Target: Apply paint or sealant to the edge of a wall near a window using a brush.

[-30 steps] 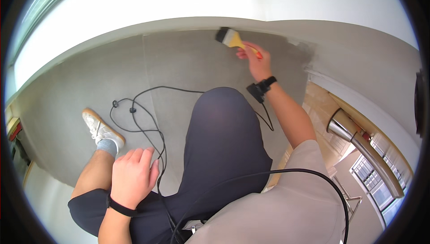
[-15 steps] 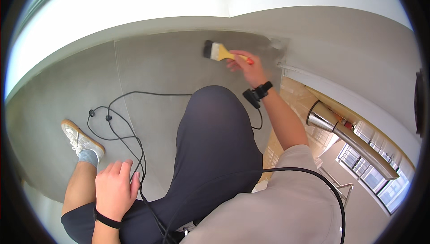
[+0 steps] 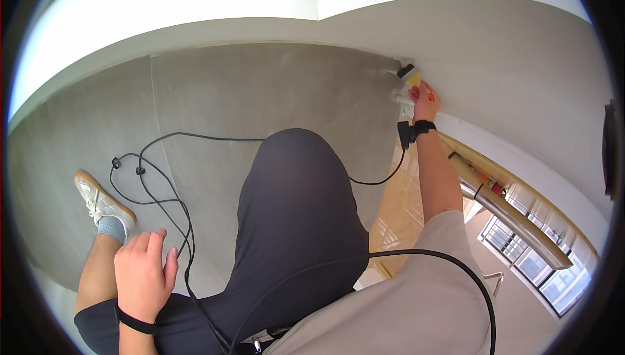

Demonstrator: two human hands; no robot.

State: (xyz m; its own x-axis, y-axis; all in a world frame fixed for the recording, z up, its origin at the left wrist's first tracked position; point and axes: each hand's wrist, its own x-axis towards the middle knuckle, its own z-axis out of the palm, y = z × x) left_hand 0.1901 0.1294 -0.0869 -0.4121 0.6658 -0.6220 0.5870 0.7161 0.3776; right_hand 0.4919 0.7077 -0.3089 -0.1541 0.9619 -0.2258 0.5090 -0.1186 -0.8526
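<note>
My right hand is closed round the handle of a flat paintbrush with dark bristles, a pale ferrule and a yellow handle. The bristles are at the far right corner, where the grey floor meets the wall; whether they press on the surface cannot be made out. My left hand rests on my thigh with nothing in it, its thumb apart from the fingers.
Black cables lie looped on the floor left of my bent knee, and another crosses my right side. A white shoe stands at the left. Shiny metal tubing and a tan tiled surface are at the right.
My right hand has carried the paintbrush rightward from over the far floor into the corner, turning the bristles up and away. My left hand still rests on my thigh; the whole view shifted slightly.
</note>
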